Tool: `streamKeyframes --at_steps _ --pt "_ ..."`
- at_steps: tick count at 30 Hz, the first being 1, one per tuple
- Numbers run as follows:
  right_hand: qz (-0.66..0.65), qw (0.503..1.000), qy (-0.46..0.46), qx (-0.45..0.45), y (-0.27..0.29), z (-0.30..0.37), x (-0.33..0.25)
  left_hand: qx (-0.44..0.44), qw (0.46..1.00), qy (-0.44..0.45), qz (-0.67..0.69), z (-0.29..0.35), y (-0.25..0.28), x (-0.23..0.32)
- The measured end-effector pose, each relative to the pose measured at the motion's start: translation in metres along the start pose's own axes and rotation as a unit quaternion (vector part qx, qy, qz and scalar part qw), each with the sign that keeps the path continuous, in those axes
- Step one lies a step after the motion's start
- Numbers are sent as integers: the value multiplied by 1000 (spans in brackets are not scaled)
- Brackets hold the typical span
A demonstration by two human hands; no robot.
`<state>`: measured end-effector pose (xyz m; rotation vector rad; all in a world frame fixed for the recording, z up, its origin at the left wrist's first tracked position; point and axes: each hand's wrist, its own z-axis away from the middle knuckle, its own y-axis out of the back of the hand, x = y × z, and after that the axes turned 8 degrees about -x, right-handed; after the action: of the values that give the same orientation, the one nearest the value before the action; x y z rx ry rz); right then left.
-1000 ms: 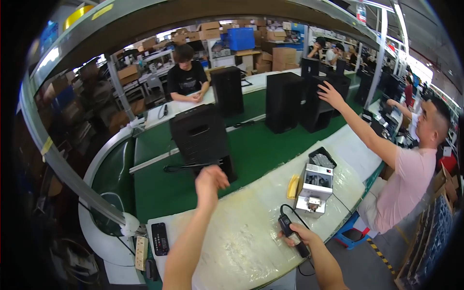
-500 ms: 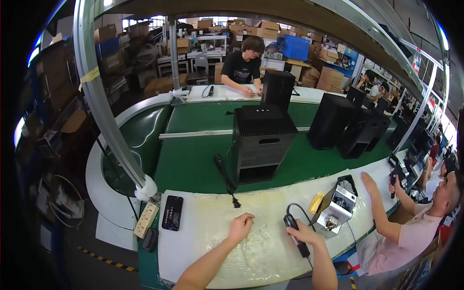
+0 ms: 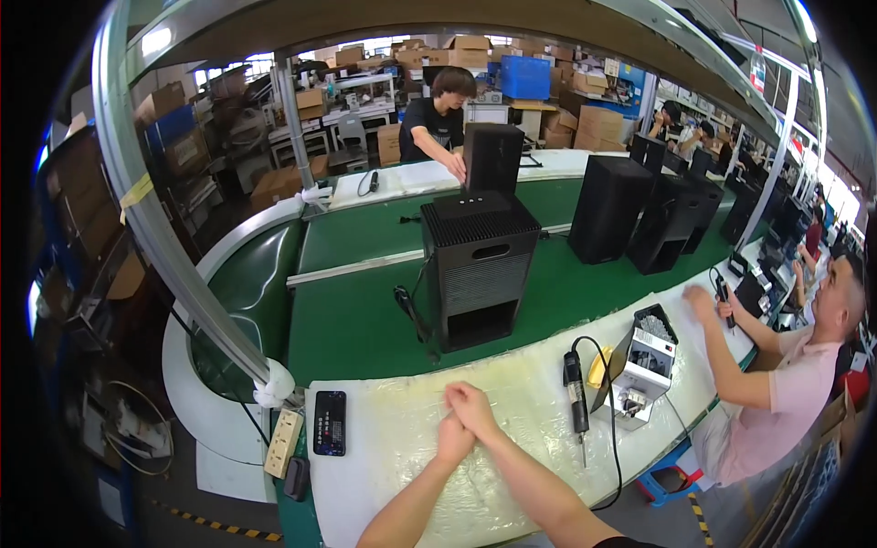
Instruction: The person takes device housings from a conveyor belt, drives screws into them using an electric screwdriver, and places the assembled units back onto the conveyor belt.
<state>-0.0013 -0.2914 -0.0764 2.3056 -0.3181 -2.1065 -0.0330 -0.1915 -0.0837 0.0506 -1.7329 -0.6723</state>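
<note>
Near 1 black screwdriver (image 3: 576,393), left hand (image 3: 454,438) and right hand (image 3: 470,407) touch.

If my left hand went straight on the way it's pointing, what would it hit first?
Probably your right hand, just ahead of the left hand; they overlap in view, so any gap is unclear.

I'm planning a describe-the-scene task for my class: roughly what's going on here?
A person at a workbench has their left hand and right hand together over it, apparently holding nothing. A corded screwdriver lies to the right, beside a small metal machine. Ahead, a black speaker stands on a green belt. Across it, a co-worker's hand is at another speaker; to the right, a co-worker in pink holds a dark tool.
</note>
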Motion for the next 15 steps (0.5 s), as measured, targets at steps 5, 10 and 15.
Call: streamKeyframes --at_steps 5,10,15 --pt "-200 978 -46 44 -9 1 3 71 997 -23 2 -1 2 7" --pt "-253 966 -39 46 -9 1 10 61 998 -34 -6 -5 4 7" --pt "-285 956 -38 51 -8 5 3 55 998 -9 19 -1 8 19"
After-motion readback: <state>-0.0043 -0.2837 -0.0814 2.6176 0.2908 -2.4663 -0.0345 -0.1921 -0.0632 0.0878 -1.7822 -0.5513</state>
